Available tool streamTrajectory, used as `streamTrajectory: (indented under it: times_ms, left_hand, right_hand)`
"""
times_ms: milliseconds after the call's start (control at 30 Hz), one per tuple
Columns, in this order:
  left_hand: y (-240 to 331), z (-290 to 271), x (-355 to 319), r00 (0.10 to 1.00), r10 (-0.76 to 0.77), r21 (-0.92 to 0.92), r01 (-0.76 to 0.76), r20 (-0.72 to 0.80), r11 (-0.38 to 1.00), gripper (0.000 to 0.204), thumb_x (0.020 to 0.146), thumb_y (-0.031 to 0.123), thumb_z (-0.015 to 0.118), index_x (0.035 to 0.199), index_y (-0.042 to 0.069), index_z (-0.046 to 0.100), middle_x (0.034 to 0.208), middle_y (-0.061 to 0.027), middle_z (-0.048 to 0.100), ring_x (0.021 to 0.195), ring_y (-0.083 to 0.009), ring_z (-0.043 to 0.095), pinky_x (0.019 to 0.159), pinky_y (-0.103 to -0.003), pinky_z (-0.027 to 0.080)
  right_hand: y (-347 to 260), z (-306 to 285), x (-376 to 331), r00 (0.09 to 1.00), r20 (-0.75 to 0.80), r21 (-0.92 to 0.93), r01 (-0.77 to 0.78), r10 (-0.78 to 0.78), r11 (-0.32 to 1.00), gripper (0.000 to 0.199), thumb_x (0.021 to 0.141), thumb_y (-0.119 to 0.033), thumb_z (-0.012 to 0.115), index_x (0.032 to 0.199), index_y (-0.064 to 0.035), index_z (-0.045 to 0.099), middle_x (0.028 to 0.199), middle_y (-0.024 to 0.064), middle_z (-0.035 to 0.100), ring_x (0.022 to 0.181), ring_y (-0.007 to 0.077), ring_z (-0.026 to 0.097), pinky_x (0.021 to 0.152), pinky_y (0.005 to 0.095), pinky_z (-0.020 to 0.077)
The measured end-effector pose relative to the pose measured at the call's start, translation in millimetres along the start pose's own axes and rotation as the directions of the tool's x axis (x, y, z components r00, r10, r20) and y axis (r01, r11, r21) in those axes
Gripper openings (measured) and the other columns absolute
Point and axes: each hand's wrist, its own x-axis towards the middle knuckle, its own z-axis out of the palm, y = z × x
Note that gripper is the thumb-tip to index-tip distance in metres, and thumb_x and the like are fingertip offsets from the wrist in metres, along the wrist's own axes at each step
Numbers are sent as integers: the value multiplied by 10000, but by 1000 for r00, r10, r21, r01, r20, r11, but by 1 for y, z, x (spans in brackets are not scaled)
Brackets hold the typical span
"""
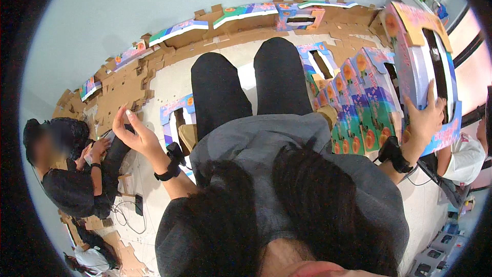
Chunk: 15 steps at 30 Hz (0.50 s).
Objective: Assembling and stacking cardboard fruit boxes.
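Observation:
My left hand [134,132] is raised left of my knees, palm up, with its fingers apart and nothing in them. On the right, my right hand [426,117] holds a printed cardboard fruit box [409,46] by its white side, close to a long dark cut-out. This box stands upright and a little tilted, pink and orange at the top. Just left of it is a row of similar fruit boxes [363,105], purple and green with peach pictures, packed side by side. Part of the held box's lower end is hidden behind my hand and wrist.
Another printed box [177,113] lies beside my left leg. Flat brown cardboard [120,90] and more printed boxes [300,18] line the wall. A person in black [72,184] sits at the left, and a white sleeve [464,159] shows at the right. A cable [125,218] lies on the floor.

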Motion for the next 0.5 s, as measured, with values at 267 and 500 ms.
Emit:
streamTrajectory:
  times_ms: [267, 500]
  left_hand:
    - [3, 9, -2, 998, -45, 2, 45, 46, 999, 237, 973, 116, 609, 1161, -25, 576, 1124, -115, 608, 1052, -200, 569, 967, -341, 440]
    - [-4, 5, 1, 995, 1, 29, -4, 95, 1000, 258, 964, 126, 637, 1161, -27, 569, 1098, -105, 602, 1013, -186, 567, 930, -320, 452]
  right_hand:
    - [32, 43, -3, 895, 411, -54, -164, 172, 985, 982, 628, -568, 814, 1497, -432, 377, 1387, 171, 524, 1226, 406, 547, 1006, 537, 432]
    - [20, 66, 6, 745, 646, -100, -137, 168, 986, 1068, 565, -497, 865, 1509, -370, 381, 1411, 132, 523, 1282, 397, 509, 1057, 577, 359]
